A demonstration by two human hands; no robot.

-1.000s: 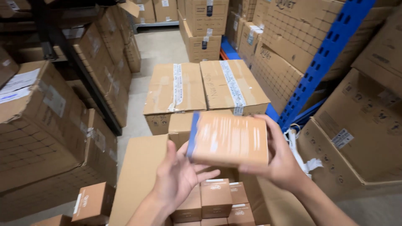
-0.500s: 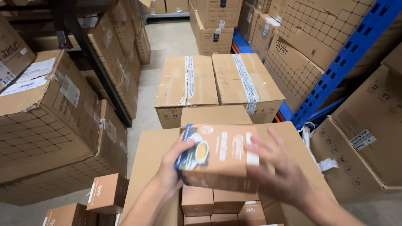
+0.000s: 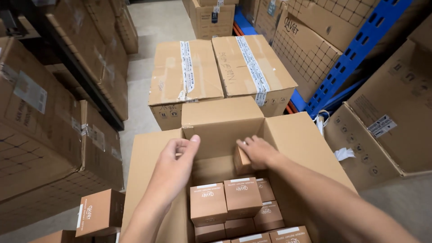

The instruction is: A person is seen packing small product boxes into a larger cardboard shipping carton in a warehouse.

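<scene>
A large open cardboard carton [image 3: 288, 135] stands in front of me with several small brown boxes [image 3: 225, 202] packed inside. My right hand [image 3: 257, 151] reaches into the far end and grips one small brown box [image 3: 241, 163], which stands tilted against the back wall. Over the carton's left side hovers my left hand [image 3: 174, 167], its fingers loosely curled and holding nothing. The floor of the carton near the back wall is bare cardboard.
Two taped cartons [image 3: 220, 72] stand just beyond the open one. Stacked cartons [image 3: 49, 121] line the left, with a loose small box [image 3: 98, 211] at their foot. A blue rack upright [image 3: 355, 49] and more cartons [image 3: 387, 121] are on the right. Grey floor runs ahead.
The small box that both hands held above the carton has gone down into its far end. My left hand has let go of it; my right hand stays on it.
</scene>
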